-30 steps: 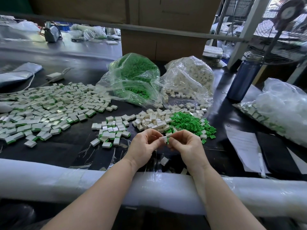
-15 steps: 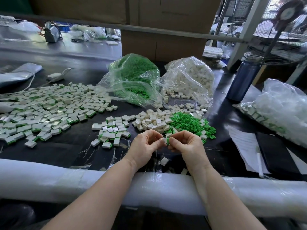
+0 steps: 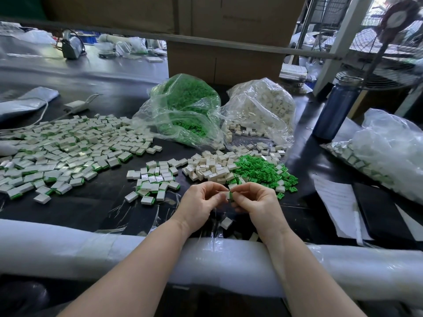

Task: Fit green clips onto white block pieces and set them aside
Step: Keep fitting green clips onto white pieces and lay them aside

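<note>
1. Head view: the left hand (image 3: 198, 203) and right hand (image 3: 256, 203) meet just in front of the loose pile of green clips (image 3: 263, 171), with one white block (image 3: 229, 196) pinched between them; a green edge shows on the block's right side.
2. The step in hand looks like pressing a clip onto that block. To do it well, the left hand should brace the block square while the right pushes the clip straight on until it seats flush; a skewed push could jam or pop it off.
3. Fingers: both hands are curled narrow, fingertips of each touching the block. Whether the clip is fully seated I cannot tell; it is too small.
4. Unclipped blocks (image 3: 206, 167) lie just left of the clip pile; the finished pieces (image 3: 153, 181) sit further left, and a broad spread of them (image 3: 57, 152) beyond that.
5. A stray block (image 3: 226, 223) rests on the surface (image 3: 91, 207), nearer than the hands, well away from the clip pile.
</note>
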A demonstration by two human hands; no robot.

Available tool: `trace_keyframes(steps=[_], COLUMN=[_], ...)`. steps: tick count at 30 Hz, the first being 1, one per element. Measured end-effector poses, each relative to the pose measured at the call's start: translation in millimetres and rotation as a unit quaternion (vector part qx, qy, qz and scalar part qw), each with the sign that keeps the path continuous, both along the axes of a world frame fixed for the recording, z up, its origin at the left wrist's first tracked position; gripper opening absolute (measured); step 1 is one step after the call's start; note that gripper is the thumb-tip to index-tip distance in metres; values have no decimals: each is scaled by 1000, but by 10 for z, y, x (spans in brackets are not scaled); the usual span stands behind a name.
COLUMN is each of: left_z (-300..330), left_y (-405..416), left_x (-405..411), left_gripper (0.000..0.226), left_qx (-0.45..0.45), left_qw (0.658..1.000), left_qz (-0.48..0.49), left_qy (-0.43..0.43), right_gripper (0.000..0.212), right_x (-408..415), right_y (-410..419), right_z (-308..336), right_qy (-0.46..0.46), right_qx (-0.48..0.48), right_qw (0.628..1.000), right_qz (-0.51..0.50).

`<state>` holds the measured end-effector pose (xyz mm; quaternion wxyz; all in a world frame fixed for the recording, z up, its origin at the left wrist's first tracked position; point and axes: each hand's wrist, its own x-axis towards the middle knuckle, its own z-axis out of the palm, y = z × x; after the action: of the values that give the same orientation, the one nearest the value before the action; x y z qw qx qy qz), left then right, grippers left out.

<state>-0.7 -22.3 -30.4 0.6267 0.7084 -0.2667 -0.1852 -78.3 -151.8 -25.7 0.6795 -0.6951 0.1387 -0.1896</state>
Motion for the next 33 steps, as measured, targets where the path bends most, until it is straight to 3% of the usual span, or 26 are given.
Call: trace_keyframes(steps=[15,21,25,28,30,33], left_z=[49,34,13,-19,-26,-30], left_y=[15,-3,-13,-1,-12,-16], left_x=[-45,-43,-36,-29,-31,-13], left_gripper=[10,11,17,29,24,11], left_qx=[65,34,24,57,66,65], left_qw=[997,999,998,986,979,987], left_qz=[-31,-13,1,10,24,29], left_qy=[-38,-34,-66,-159,-189,-142], right_gripper=[23,18,13,14,12,11], right_x=[-15,-7,7,10,6,-3], right_y=[3,7,1,4,4,3], right_z=[31,37,35,26,24,32], right_qy=[40,24,20,24,23,15], right_qx=[-29,-6,17,23,18,22], right_qw=[999,1000,999,999,999,1000], right_qz=[11,-7,-19,-21,-17,-10])
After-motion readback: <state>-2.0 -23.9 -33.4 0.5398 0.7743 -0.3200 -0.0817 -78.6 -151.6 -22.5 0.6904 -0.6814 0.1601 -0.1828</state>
